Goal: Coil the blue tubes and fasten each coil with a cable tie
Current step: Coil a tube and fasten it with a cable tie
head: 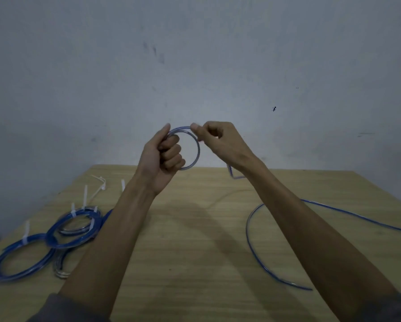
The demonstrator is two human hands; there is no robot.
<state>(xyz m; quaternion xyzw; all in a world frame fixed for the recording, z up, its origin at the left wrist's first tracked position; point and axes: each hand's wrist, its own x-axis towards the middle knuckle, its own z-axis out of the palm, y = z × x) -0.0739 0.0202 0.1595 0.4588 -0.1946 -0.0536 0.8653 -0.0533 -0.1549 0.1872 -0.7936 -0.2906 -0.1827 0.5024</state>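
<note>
I hold a small loop of blue tube point(196, 151) up above the far edge of the wooden table point(194, 240). My left hand point(162, 159) grips the loop's left side in a closed fist. My right hand point(215, 141) pinches the tube at the top right of the loop. The loose rest of the blue tube point(252, 240) trails down behind my right forearm and curves across the table's right half. On the left lie tied blue coils point(75, 228) point(20, 259) with white cable ties on them. Loose white cable ties point(97, 189) lie farther back.
A smaller greyish coil point(60, 263) lies between the blue coils near my left forearm. A grey wall stands right behind the table's far edge. The tube's tail runs off the table's right side.
</note>
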